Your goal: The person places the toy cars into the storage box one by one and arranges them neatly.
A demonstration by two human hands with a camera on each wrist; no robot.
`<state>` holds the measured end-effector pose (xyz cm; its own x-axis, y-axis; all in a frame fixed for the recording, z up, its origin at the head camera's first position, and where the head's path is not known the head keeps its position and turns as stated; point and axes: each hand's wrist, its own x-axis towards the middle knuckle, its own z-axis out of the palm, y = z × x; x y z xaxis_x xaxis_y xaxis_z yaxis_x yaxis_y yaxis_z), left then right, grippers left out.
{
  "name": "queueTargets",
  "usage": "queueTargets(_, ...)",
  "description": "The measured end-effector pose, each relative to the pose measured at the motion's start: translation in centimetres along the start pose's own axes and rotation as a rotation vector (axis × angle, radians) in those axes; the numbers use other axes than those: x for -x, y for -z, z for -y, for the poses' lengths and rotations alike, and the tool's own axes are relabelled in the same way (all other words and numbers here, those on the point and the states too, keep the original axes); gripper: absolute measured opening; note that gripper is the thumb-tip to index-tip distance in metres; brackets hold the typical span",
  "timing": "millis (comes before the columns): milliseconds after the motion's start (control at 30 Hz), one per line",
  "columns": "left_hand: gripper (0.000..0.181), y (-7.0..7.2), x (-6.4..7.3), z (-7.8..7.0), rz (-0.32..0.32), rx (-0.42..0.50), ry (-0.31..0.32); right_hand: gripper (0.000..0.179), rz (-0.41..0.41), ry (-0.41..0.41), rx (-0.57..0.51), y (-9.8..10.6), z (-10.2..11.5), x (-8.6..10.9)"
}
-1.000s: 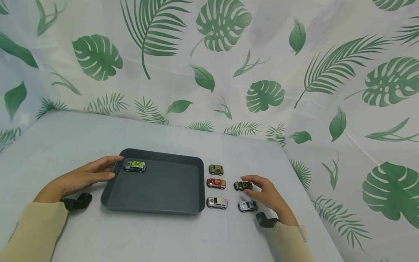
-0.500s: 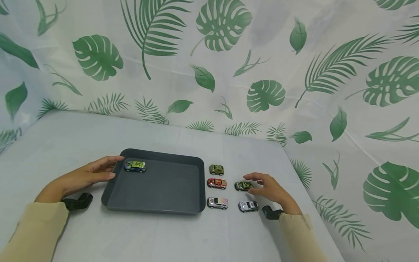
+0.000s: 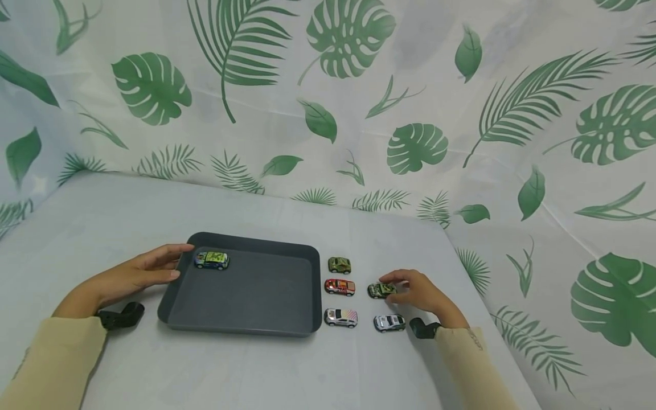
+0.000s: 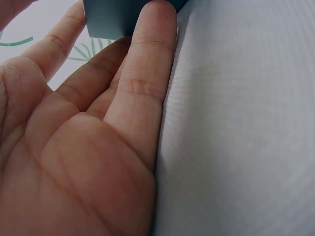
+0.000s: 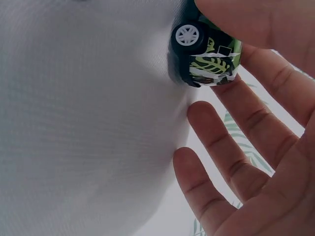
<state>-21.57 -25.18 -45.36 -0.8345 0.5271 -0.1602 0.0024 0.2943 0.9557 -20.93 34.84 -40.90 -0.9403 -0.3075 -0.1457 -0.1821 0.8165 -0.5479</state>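
In the head view, my left hand (image 3: 135, 273) rests against the left side of a dark grey tray (image 3: 246, 330), its fingers mostly straight. The left wrist view has those fingers (image 4: 145, 69) touching the tray's wall (image 4: 110, 19). A yellow-green and blue toy car (image 3: 212, 260) sits in the tray's far left corner. To the tray's right, my right hand (image 3: 417, 293) pinches the rear of a green camouflage toy car (image 3: 381, 291) on the table. In the right wrist view, the thumb partly covers this toy car (image 5: 211, 64); two other fingers stay apart from it.
Between the tray and my right hand stand an olive toy car (image 3: 339, 265), a red one (image 3: 339, 286) and a white one (image 3: 340, 317). A silver toy car (image 3: 389, 323) stands nearer me, below the camouflage one. A leaf-print cloth (image 3: 277, 125) hangs behind the table.
My right hand shifts slightly right and its thumb and forefinger draw in on the rear of the camouflage toy car. My left hand and the tray stay put.
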Motion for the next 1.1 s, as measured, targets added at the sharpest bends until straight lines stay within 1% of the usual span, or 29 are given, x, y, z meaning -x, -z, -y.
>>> queueTargets(167, 0.071, 0.0, -0.1, -0.1, -0.004, -0.008, -0.008, 0.031, -0.02, -0.031, -0.002, -0.1, -0.2, 0.0)
queueTargets(300, 0.07, -0.1, -0.1, -0.1, -0.008, -0.013, -0.015, 0.029, -0.026, -0.034, -0.007, -0.1, -0.3, 0.1)
queueTargets(467, 0.07, -0.1, 0.0, -0.2, -0.008, -0.018, -0.018, 0.028, -0.045, -0.003, 0.0, -0.1, -0.2, 0.2)
queueTargets(733, 0.07, 0.0, 0.0, -0.1, -0.008, -0.021, -0.018, 0.029, -0.09, 0.048, 0.012, 0.1, 0.6, 0.5)
queueTargets(1100, 0.069, 0.0, 0.1, 0.0, -0.01, -0.03, -0.024, 0.027, -0.154, 0.165, -0.005, 0.0, 1.8, 0.5)
